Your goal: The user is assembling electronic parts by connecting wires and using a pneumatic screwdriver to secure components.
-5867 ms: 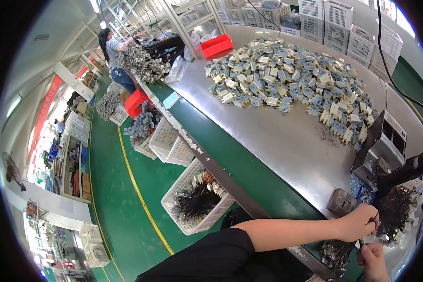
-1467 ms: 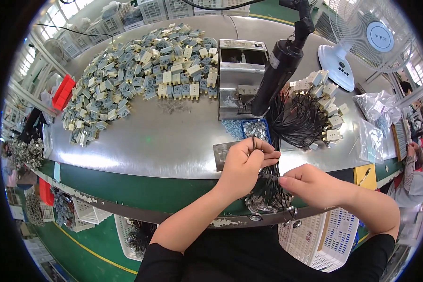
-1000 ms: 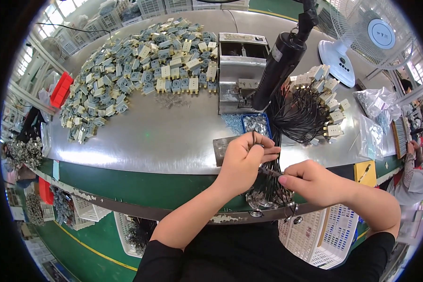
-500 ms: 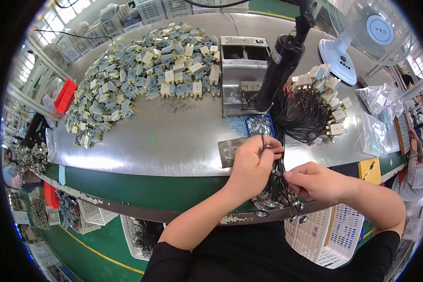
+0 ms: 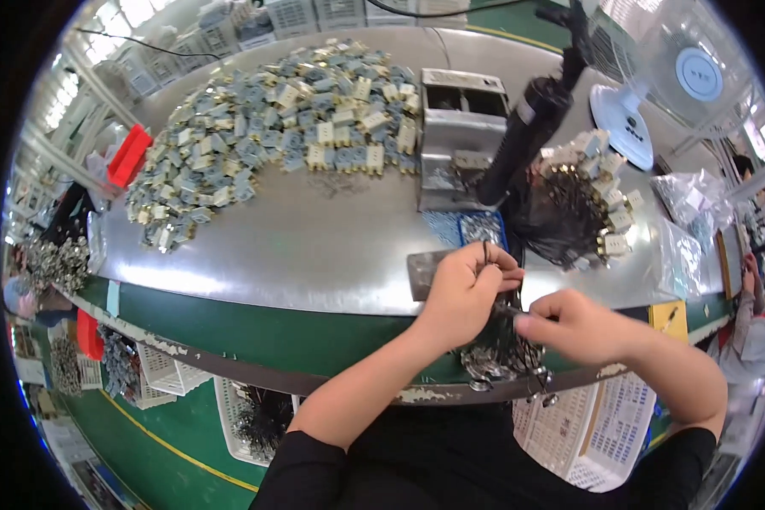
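My left hand (image 5: 461, 297) is closed in a pinch on a thin black cable (image 5: 485, 252), which loops up over the fingers. Beside it, my right hand (image 5: 576, 325) pinches a black strand between thumb and forefinger, close to the table's front edge. Below both hands hangs a bundle of black cables (image 5: 508, 344) with shiny metal ends (image 5: 479, 385). A dark flat metal plate (image 5: 421, 276) lies next to my left wrist. Just beyond my fingers stands a small blue tray (image 5: 504, 235) of tiny metal parts. Fingers partly hide the gripped cable pieces.
A big heap of grey and cream plastic parts (image 5: 272, 127) covers the back left. Behind my hands stand a metal fixture (image 5: 459, 127) and a thick black cylinder (image 5: 527, 136). To the right are more black cables (image 5: 561, 221), a fan (image 5: 633, 127) and plastic bags (image 5: 693, 204).
The whole view has shifted, so the table things appear slightly farther right. Both hands keep nearly the same pose and their hold on the cables.
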Action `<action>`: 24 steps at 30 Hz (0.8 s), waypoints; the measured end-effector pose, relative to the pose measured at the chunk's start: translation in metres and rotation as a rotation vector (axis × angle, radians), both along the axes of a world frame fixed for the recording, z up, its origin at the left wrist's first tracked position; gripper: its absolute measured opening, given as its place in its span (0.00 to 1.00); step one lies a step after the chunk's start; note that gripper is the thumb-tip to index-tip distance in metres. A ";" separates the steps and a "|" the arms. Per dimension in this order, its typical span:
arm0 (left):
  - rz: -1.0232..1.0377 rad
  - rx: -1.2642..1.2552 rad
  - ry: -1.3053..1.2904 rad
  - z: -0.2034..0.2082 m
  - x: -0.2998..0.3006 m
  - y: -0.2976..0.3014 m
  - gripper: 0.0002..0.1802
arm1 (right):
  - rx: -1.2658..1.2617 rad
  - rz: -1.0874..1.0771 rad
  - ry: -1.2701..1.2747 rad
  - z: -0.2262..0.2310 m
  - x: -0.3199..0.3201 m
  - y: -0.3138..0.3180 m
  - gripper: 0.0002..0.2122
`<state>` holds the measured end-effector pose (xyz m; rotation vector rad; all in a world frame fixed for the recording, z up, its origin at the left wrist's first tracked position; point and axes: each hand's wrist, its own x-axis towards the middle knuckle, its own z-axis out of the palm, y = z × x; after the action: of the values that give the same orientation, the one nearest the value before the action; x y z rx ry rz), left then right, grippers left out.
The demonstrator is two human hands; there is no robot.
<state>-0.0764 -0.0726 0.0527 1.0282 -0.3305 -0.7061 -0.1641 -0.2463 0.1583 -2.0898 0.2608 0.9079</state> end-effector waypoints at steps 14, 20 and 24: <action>-0.016 -0.080 0.312 0.004 0.004 0.005 0.13 | -0.680 0.669 -1.321 -0.022 -0.002 -0.007 0.17; -0.041 0.264 -0.377 -0.005 0.002 0.003 0.14 | -0.100 0.136 -0.383 -0.025 -0.009 -0.003 0.19; -0.064 0.109 -0.091 -0.002 0.001 0.004 0.12 | 0.111 -0.066 0.029 -0.023 -0.006 -0.005 0.18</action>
<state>-0.0755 -0.0683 0.0504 1.1591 -0.4087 -0.7424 -0.1704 -0.2514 0.1353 -1.9560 0.2867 0.8943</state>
